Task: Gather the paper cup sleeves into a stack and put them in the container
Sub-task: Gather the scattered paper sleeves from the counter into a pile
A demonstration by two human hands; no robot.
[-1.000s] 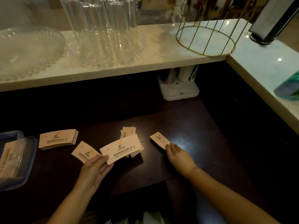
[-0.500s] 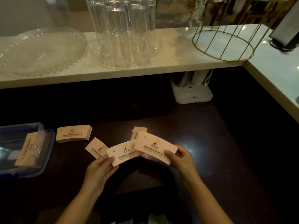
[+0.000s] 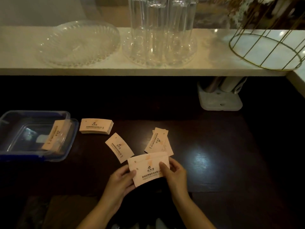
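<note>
Left hand (image 3: 121, 182), right hand (image 3: 175, 173) both pinching overlapped sleeves (image 3: 146, 167) above table (image 3: 214, 146).

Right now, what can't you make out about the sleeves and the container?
- Held sleeves: exact count unclear; they overlap, and both hands, left hand and right hand, cover the ends.
- Neat stack: count too fine to read.
- Loose pile: overlapping, number uncertain.
- Container: left side cut off by the frame edge; contents blurred behind clear plastic.
- Print on single sleeve: too small and dim.
</note>
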